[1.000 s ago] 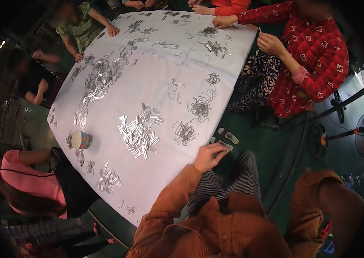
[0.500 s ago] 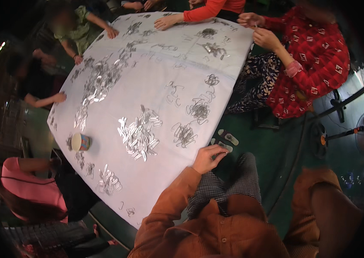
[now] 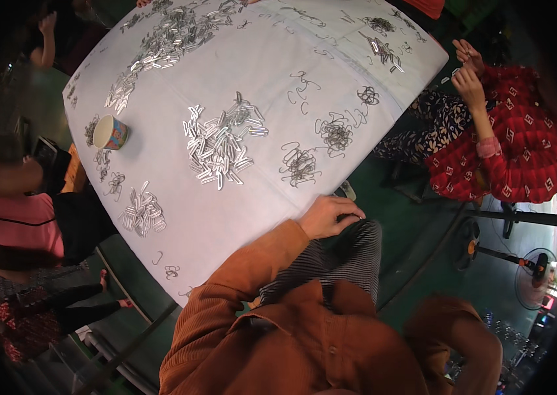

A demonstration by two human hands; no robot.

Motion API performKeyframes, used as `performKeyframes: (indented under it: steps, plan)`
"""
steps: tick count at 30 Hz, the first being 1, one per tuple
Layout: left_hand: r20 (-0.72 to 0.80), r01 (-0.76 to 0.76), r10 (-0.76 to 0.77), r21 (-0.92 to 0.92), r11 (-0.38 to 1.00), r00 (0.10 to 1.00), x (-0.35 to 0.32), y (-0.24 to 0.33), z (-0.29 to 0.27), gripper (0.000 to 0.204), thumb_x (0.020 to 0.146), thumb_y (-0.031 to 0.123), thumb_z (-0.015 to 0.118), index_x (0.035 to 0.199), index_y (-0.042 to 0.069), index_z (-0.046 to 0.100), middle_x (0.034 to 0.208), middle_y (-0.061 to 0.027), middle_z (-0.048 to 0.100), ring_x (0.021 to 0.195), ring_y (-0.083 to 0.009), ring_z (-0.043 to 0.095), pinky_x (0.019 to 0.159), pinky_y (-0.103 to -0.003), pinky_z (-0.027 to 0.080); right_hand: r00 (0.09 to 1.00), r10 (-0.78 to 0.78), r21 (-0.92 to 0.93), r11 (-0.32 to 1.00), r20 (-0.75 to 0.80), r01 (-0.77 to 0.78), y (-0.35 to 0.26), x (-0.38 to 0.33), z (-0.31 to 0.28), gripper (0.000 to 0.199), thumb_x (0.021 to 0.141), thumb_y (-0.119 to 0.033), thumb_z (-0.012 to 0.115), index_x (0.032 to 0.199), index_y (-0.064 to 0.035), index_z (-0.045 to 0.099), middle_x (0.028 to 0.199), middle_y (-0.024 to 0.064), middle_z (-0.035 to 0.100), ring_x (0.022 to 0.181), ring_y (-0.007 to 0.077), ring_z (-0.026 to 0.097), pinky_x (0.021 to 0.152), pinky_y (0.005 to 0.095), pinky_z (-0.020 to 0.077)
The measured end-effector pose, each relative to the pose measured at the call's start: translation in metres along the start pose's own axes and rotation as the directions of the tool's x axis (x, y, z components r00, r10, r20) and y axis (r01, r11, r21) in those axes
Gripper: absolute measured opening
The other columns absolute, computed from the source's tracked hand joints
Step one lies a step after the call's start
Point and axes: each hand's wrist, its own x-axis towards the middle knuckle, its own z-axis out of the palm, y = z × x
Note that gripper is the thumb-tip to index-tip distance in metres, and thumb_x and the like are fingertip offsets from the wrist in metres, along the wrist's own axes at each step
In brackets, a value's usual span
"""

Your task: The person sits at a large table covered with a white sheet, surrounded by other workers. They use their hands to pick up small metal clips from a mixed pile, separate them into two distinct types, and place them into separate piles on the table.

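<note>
While the person's left hand [image 3: 331, 216] was positioned at the edge of the white-covered worktop [image 3: 262, 201], its thumb and fingertips were drawn together; whether they gripped anything could not be determined. The right hand was out of view. Nearest the left hand, a loose tangle of thin, dark, curved wire hooks [image 3: 299, 166] lay on the worktop. Left of it lay a heap of shiny, silvery, elongated flat pieces [image 3: 219, 148]. A multicoloured round cup [image 3: 118, 134] stood upright farther left.

Rm dim; dk green flr [image 3: 417, 245], white-covered tbl [image 3: 216, 227], fan [image 3: 536, 280] R, brt light far R.
</note>
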Motion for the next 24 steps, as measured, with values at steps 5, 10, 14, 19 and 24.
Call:
performKeyframes:
  steps: [5, 10, 14, 19, 24]
  plan:
    - [-0.091, 0.027, -0.025, 0.014, 1.0, 0.996, -0.007, -0.005, -0.015, 0.013, 0.081, 0.004, 0.07, 0.093, 0.007, 0.071, 0.085, -0.0078, 0.069, 0.075, -0.0256, 0.067, 0.068, -0.033, 0.054, 0.931, 0.313, -0.156, 0.926, -0.189, -0.343, 0.057, -0.003, -0.081, 0.017, 0.075, -0.017, 0.07, 0.08, -0.0014, 0.069, 0.073, 0.0094, 0.067, 0.065, 0.0199, 0.061, 0.066, 0.0349, 0.0501]
    - [-0.117, -0.026, 0.027, 0.008, 1.0, 0.993, 0.004, -0.006, 0.0, 0.011, 0.081, 0.003, 0.069, 0.092, 0.006, 0.069, 0.083, -0.0089, 0.067, 0.072, -0.0271, 0.065, 0.065, -0.034, 0.053, 0.641, 0.199, -0.605, 0.217, -0.741, -0.766, 0.184, -0.034, -0.295, 0.021, 0.077, -0.022, 0.074, 0.089, -0.0041, 0.071, 0.077, 0.0077, 0.069, 0.067, 0.0178, 0.063, 0.067, 0.0302, 0.0502]
    - [-0.11, 0.021, -0.021, 0.0, 1.0, 0.994, 0.003, -0.011, -0.004, 0.017, 0.079, 0.002, 0.069, 0.095, 0.004, 0.068, 0.085, -0.0107, 0.067, 0.073, -0.0291, 0.065, 0.065, -0.035, 0.053, 0.469, 0.106, -0.479, -0.101, -0.877, -0.872, 0.261, -0.044, -0.37, 0.021, 0.079, -0.022, 0.073, 0.096, -0.0096, 0.071, 0.087, 0.0097, 0.071, 0.083, 0.0214, 0.066, 0.075, 0.0346, 0.0513]
    - [-0.153, 0.011, -0.002, 0.056, 0.998, 0.988, -0.004, -0.012, -0.005, 0.016, 0.078, 0.005, 0.068, 0.094, 0.006, 0.067, 0.086, -0.0098, 0.066, 0.077, -0.032, 0.064, 0.068, -0.04, 0.052, 0.308, 0.109, -0.326, -0.371, -0.945, -0.87, 0.286, -0.018, -0.338, 0.016, 0.084, -0.016, 0.067, 0.097, -0.0075, 0.068, 0.1, 0.0125, 0.07, 0.099, 0.0315, 0.065, 0.084, 0.041, 0.0506]
    - [-0.16, -0.013, 0.018, 0.032, 0.999, 0.987, -0.003, -0.011, -0.003, 0.017, 0.078, 0.004, 0.067, 0.095, 0.006, 0.066, 0.087, -0.0112, 0.066, 0.079, -0.0328, 0.064, 0.07, -0.041, 0.052, 0.496, 0.157, -0.501, -0.505, -0.854, -0.703, 0.29, -0.032, -0.334, 0.016, 0.086, -0.009, 0.061, 0.101, -0.004, 0.064, 0.1, 0.0139, 0.068, 0.101, 0.0345, 0.064, 0.085, 0.0426, 0.0498]
